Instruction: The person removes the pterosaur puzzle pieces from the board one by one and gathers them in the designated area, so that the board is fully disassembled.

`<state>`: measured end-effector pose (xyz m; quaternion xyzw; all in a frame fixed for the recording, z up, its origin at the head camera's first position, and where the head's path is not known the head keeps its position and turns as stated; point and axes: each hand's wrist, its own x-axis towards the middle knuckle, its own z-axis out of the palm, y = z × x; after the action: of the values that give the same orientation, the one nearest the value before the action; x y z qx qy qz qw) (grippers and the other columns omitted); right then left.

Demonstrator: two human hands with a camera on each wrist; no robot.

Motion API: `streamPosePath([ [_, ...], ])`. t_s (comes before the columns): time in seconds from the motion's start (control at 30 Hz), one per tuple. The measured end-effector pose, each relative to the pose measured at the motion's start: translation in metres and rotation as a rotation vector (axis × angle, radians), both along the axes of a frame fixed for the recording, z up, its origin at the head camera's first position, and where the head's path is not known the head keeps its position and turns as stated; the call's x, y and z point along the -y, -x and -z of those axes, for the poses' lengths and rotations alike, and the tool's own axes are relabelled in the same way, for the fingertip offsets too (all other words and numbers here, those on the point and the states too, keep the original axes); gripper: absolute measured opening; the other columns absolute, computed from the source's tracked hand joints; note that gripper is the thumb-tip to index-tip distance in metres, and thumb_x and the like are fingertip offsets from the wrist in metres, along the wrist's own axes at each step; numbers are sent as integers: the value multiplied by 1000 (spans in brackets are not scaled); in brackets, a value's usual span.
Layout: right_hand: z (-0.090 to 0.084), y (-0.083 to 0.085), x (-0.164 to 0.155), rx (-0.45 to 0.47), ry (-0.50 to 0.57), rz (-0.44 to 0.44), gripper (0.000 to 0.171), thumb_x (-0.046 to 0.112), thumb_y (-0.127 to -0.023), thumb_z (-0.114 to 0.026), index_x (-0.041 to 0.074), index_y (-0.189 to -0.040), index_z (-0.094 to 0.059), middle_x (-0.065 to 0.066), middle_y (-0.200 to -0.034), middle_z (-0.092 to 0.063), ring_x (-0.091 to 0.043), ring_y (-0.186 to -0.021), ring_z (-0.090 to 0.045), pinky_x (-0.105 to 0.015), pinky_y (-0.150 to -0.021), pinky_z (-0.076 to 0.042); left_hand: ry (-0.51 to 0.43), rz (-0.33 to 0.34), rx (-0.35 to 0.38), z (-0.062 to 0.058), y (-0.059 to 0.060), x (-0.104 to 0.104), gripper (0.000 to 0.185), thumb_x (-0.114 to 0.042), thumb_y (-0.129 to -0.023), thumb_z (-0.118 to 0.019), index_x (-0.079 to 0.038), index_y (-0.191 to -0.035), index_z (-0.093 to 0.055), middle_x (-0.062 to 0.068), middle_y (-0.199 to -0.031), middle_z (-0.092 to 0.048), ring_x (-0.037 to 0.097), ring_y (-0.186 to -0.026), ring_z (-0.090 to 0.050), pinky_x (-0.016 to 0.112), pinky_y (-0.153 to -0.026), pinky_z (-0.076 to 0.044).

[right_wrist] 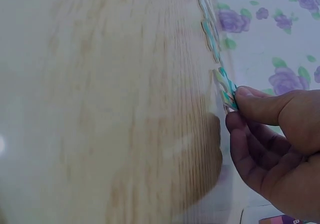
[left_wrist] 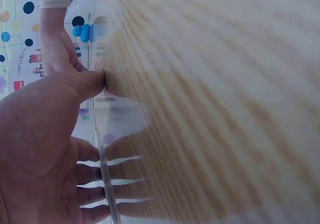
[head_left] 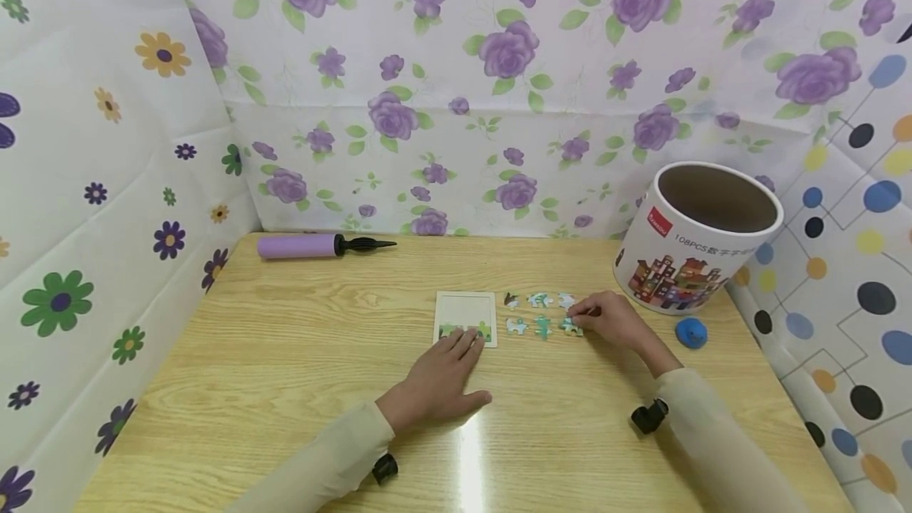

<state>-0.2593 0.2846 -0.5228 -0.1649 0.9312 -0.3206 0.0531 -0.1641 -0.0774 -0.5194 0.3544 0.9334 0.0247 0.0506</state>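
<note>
The left hand lies flat on the wooden table, its fingers straight and slightly spread. The fingertips press on the near edge of a small square puzzle tray, right where a few green pieces already sit along the tray's bottom row. In the left wrist view the same hand shows its fingers splayed against the tabletop, thumb stretched out to the side; it holds nothing.

The right hand rests just to the right of the tray, beside a small cluster of loose puzzle pieces laid out in two short rows. Its thumb and forefinger pinch the piece at the near right end of that cluster. The right wrist view shows this closely: the fingertips close narrowly on a teal and green puzzle piece, which is tilted up on its edge against the table, while the other fingers curl loosely beneath. More pieces lie in a line beyond the fingertips.

Past the right hand stands an open round cardboard tub printed with coloured houses, and a small blue object lies just near its base. A purple hand pump lies well away beyond the left hand, at the far edge of the table.
</note>
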Motion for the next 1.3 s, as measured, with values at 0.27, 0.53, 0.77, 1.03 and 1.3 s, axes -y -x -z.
streamPosePath([
  [0.27,4,4,-1,6,-12,-31,14,9,-95,-73,15,-102,-83,-4,-105,-77,-18,-95,-68,-33,-78,-53,0,2,1,-2,0,0,86,-63,-102,-44,-2,-161,-29,18,-167,-27,34,-154,-26,46,-122,-30],
  [0.53,0,6,0,14,-27,-27,12,12,-95,-74,17,-101,-83,-3,-105,-77,-17,-95,-68,-36,-81,-55,-3,-21,16,0,0,0,87,-65,-101,-45,-5,-162,-28,15,-168,-25,33,-154,-25,48,-122,-28],
  [0.77,-10,7,15,-9,-29,-42,12,17,-96,-74,15,-104,-82,0,-103,-76,-14,-89,-66,-37,-80,-56,-17,-7,15,-1,1,-4,86,-61,-101,-48,1,-159,-32,19,-166,-28,33,-153,-28,46,-122,-29],
  [1.03,-20,6,50,-60,18,-121,15,16,-95,-75,10,-107,-80,-1,-98,-75,-15,-84,-68,-36,-74,-57,14,23,-44,-6,-1,-8,85,-59,-102,-47,6,-155,-36,22,-161,-35,33,-149,-35,40,-121,-30],
  [1.3,-22,8,90,-57,74,-206,22,19,-98,-71,8,-116,-77,-3,-106,-75,-17,-92,-70,-38,-82,-59,16,-19,19,-13,-6,-15,86,-63,-101,-44,0,-158,-34,21,-162,-34,32,-152,-30,43,-123,-27],
])
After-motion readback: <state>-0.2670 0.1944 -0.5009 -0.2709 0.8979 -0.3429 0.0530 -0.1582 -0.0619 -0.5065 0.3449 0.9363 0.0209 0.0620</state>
